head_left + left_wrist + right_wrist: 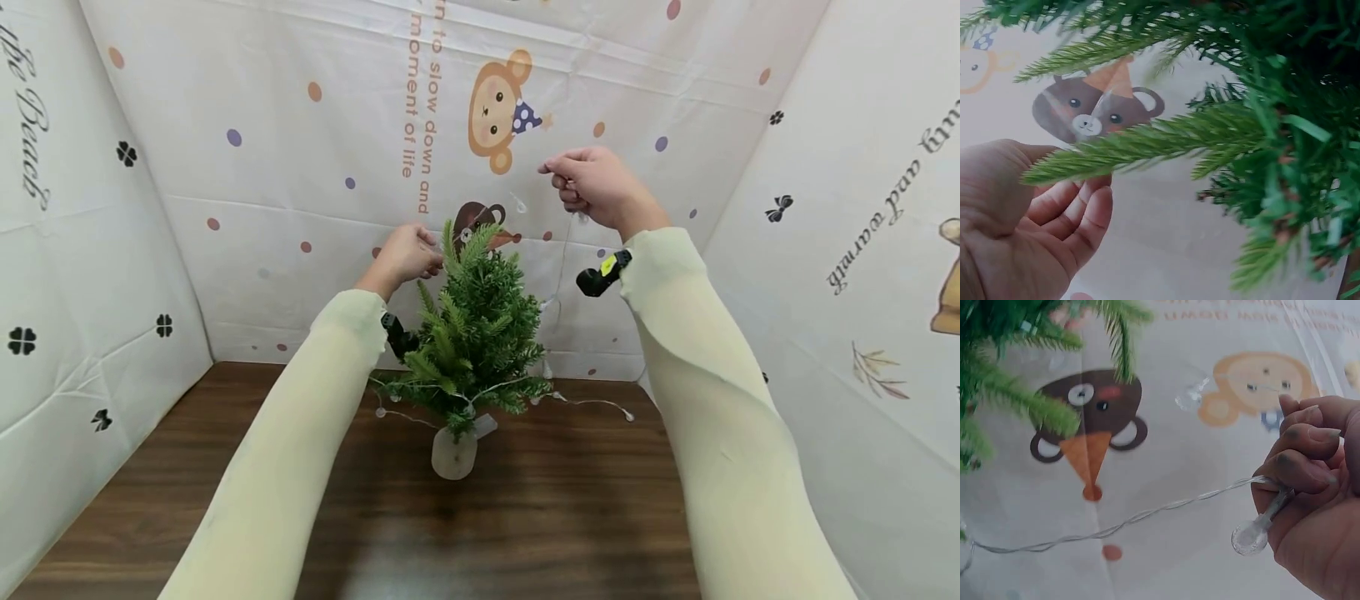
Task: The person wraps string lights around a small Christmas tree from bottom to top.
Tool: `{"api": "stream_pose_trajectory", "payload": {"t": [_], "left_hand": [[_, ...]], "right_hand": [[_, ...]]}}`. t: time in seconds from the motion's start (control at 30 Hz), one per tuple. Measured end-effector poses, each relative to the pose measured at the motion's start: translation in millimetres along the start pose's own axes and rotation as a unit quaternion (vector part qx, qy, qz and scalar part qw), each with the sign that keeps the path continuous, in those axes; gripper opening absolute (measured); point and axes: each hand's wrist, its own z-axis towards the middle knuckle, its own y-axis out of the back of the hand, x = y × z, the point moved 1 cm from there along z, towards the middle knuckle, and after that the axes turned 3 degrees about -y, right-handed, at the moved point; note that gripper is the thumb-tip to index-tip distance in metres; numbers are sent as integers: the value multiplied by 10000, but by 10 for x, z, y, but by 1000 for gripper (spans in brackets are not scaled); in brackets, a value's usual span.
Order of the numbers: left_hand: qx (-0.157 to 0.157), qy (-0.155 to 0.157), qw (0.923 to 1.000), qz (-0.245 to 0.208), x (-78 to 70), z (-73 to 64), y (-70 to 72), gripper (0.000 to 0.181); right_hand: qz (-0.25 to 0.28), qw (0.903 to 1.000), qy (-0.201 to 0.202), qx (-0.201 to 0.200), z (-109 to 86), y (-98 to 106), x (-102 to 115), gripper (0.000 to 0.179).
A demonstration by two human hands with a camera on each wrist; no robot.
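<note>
A: What does the right hand have?

B: A strand of clear string lights. The fingers are curled in tightly on the wire, with one round bulb sticking out beneath them. Another bulb hangs near the fingertips, in front of the backdrop.

A: And the left hand?

B: Beside the upper branches of the small artificial Christmas tree. It is half open, fingers loosely bent, with nothing visible in it. A green sprig crosses in front of the thumb and fingers, so I can't tell whether they touch it.

A: Where does the tree stand?

B: Upright on the brown wood-grain bench, on a pale rounded base. A whitish tag shows just beside the base.

A: Are the lights on the tree as well?

B: Yes, the wire runs across the lower branches, and a stretch sticks out on the right, ending in a bulb. From the right hand, the strand drops down along the tree's right side.
</note>
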Motion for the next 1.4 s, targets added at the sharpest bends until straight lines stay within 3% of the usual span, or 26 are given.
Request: {"api": "stream_pose_trajectory", "payload": {"t": [0.1,0.17,0.27,0.37,0.43,0.5,0.63,0.7,0.77,1.0,1.17,1.27,1.4], "left_hand": [[62,114,9998,165,-65,8,24,36],[-60,72,9995,303,-146,18,52,33],[-440,-290,9979,382,-351,61,100,31],[-634,-821,9933,517,-679,92,118,37],[-480,-1167,9895,705,-926,105,98,42],[-118,-1393,9850,1009,-1144,105,53,47],[457,-1729,9687,1722,-1365,117,-37,44],[489,-1774,9640,1917,-1388,120,-57,36],[336,-1705,9648,1974,-1374,128,-55,30],[-54,-1074,9866,1226,-1252,160,16,28],[-179,-780,9967,129,-1163,186,42,29],[-189,-703,9957,-571,-1110,205,68,28],[-227,-748,9908,-1106,-1027,209,120,28]], "right_hand": [[-580,9983,-76,-15,7,-93,120,25],[-892,9960,-107,-32,7,-137,172,26],[-1217,9925,-113,-49,13,-174,219,26],[-1463,9892,-106,-61,11,-201,245,25],[-1606,9870,-100,-55,14,-215,255,24],[-1716,9851,-88,-23,15,-226,266,25],[-1825,9832,45,96,12,-253,302,27],[-1861,9822,140,193,7,-264,320,27],[-2022,9788,209,265,-1,-269,338,27],[-2844,9578,7,411,-16,-246,335,22],[-2599,9643,-187,479,-28,-209,275,19],[-2373,9698,-323,471,-40,-148,231,16],[-1916,9791,-613,283,-64,-27,143,10]]}}
